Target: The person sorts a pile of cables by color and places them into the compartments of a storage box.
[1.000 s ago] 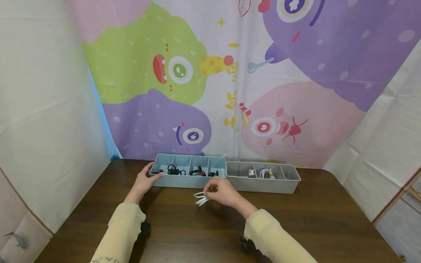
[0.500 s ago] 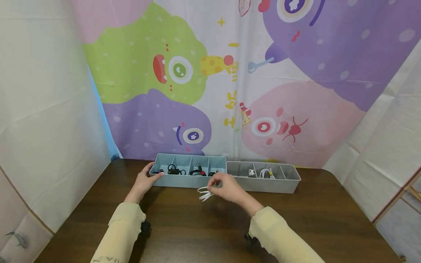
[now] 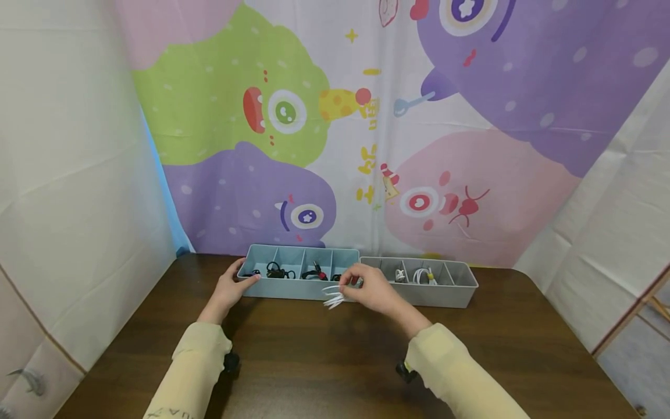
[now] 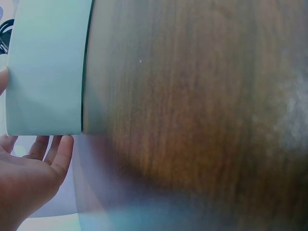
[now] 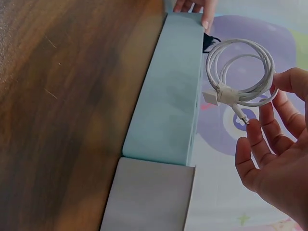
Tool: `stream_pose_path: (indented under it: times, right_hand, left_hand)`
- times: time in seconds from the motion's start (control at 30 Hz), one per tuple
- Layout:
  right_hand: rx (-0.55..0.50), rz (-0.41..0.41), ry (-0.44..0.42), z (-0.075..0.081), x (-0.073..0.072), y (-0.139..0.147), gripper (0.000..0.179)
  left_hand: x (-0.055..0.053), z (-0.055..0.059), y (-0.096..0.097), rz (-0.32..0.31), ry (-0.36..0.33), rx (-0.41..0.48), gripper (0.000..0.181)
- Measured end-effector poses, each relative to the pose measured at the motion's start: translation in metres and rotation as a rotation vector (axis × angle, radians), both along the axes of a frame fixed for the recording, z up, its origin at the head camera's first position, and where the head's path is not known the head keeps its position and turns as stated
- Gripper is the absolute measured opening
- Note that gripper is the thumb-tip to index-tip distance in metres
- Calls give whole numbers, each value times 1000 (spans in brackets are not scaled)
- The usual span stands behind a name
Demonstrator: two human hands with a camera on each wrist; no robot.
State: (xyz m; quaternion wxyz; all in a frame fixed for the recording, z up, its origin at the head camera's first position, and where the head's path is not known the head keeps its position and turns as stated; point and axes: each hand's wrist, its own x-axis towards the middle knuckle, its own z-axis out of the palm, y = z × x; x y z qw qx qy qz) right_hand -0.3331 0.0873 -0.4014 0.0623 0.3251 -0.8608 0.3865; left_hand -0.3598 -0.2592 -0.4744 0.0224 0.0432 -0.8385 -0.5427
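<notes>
My right hand (image 3: 369, 286) pinches a coiled white charging cable (image 5: 240, 91) between thumb and index finger. Tied in a loop, the cable has its connector ends hanging down in the right wrist view. It hangs in front of the right end of the blue divided organizer box (image 3: 293, 289). My left hand (image 3: 228, 291) grips that box's left end, thumb over the front rim and fingers at the end wall. Inside the blue box lie black cables (image 3: 280, 272), including one with a red tie (image 3: 320, 276); the rightmost compartment is partly hidden by my right hand.
A grey divided organizer box (image 3: 439, 295) adjoins the blue one's right end, holding a small white coiled cable (image 3: 400, 276) and a white cable with a yellow tie (image 3: 425, 276). Both boxes stand at the back of the brown wooden table (image 3: 314, 361), before a printed cartoon curtain (image 3: 356, 227).
My right hand has moved right and slightly away from me with the white cable, toward the place where the two boxes meet. The left hand has stayed on the blue box.
</notes>
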Motion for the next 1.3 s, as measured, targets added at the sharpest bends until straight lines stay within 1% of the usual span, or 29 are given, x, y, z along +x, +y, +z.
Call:
stream_pose_path:
  times: [0.17, 0.5, 0.77, 0.9, 1.1, 1.3]
  right_hand:
    - [-2, -10, -22, 6, 0, 6, 4]
    - [-9, -15, 6, 16, -2, 19, 4]
    - [-11, -55, -3, 28, 0, 29, 5]
    - [-32, -58, -9, 35, 1, 34, 8]
    - [-72, -72, -35, 40, 0, 43, 6]
    - [-105, -90, -23, 43, 0, 53, 5]
  left_hand:
    - [1, 1, 0, 0, 3, -7, 70]
    - [0, 0, 0, 2, 8, -6, 71]
    - [-1, -2, 1, -2, 8, -3, 71]
    - [-1, -2, 0, 0, 5, -4, 71]
    - [1, -1, 0, 0, -4, -16, 73]
    - [0, -2, 1, 4, -9, -13, 73]
